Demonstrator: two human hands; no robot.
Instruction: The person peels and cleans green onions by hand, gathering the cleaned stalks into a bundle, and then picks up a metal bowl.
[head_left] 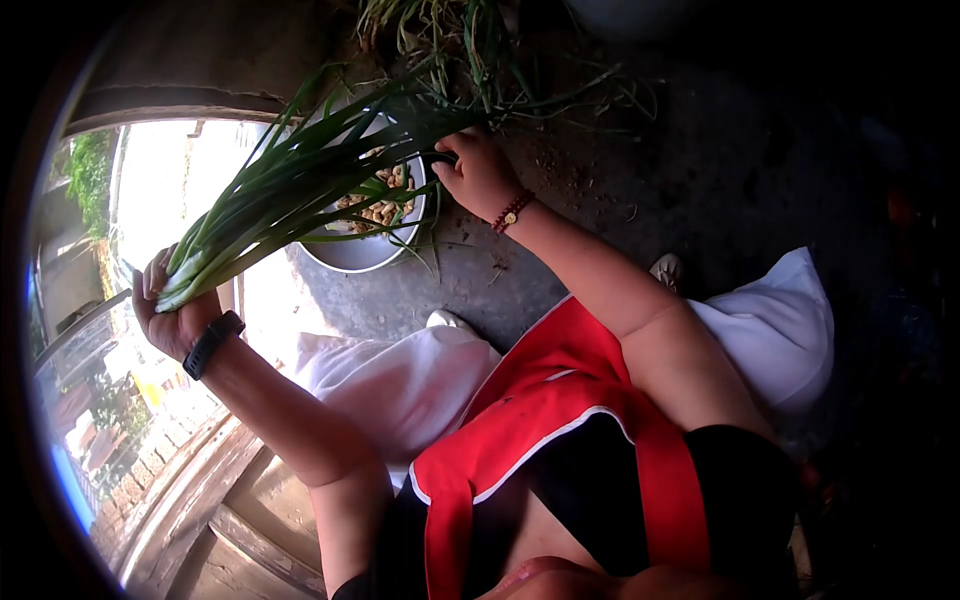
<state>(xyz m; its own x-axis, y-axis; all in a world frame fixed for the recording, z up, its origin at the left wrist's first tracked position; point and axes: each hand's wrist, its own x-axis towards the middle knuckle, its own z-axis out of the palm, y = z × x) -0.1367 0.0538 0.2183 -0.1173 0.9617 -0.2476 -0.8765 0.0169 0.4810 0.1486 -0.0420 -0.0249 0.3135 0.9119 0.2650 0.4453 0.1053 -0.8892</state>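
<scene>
My left hand point(180, 315), with a dark watch band on the wrist, is closed around the pale root ends of a bunch of green onions point(270, 215). The long dark green leaves fan up and to the right. At the leafy end my right hand point(475, 175), wearing a beaded bracelet, has its fingers curled in a pinch on some leaves; the exact grip is partly hidden. Under the bunch, a round metal basin point(365, 258) stands on the floor. Tan, lumpy pieces point(385, 210) lie in it, partly covered by leaves.
More green stalks and dry leaves point(440, 40) lie at the top. Soil crumbs point(550, 170) are scattered over the dark floor point(600, 150). A bright doorway point(190, 170) is at the left, above a wooden frame point(200, 490). My shoes point(452, 320) are near the basin.
</scene>
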